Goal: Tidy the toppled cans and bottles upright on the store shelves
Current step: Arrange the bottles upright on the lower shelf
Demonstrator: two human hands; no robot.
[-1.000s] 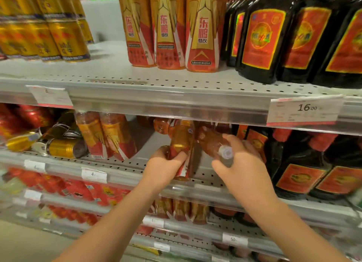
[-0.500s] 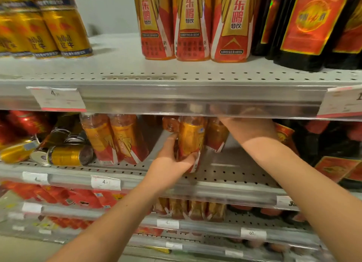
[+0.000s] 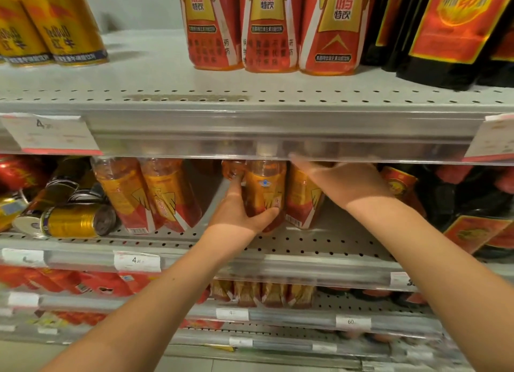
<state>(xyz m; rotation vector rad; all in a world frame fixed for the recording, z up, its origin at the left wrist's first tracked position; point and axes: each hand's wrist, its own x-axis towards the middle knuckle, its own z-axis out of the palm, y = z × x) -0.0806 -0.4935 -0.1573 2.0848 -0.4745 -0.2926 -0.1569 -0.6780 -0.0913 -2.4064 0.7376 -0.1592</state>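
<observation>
Gripping: left hand [image 3: 244,213] wraps the lower body of an orange bottle [image 3: 265,188], thumb across the front, fingers round its left side.
Bottle axis: vertical, cap up behind the clear price rail [image 3: 361,149], base down at the middle shelf [image 3: 319,241].
Other side: right hand [image 3: 347,182] lies palm-down over the shoulder of a second bottle [image 3: 303,202], which sits just right of the held one. Its fingers point left under the rail and are blurred, so can't tell whether they grip or just rest.
Second bottle axis: near upright, top hidden by hand and rail.
Left neighbours: two more bottles [image 3: 122,196], upright and side by side, with a gap between them and the held one.
Toppled: gold can [image 3: 72,221] on its side at the shelf front, long axis left-right, dark end facing right. More cans [image 3: 64,188] are heaped behind it at mixed angles.
Far left: red cans [image 3: 16,174], blurred.
Right: dark bottles [image 3: 472,218] with red labels.
Above: upper shelf [image 3: 167,74] carries upright gold tins [image 3: 55,23] left, three orange-red bottles [image 3: 267,29] centre, black bottles [image 3: 450,32] right.
Tags: price tag [image 3: 52,133] clipped to the upper rail, another [image 3: 137,260] on the middle one.
Below: red packs [image 3: 97,282] and bottle tops [image 3: 264,291], blurred.
Surface: pale grey perforated metal decks.
</observation>
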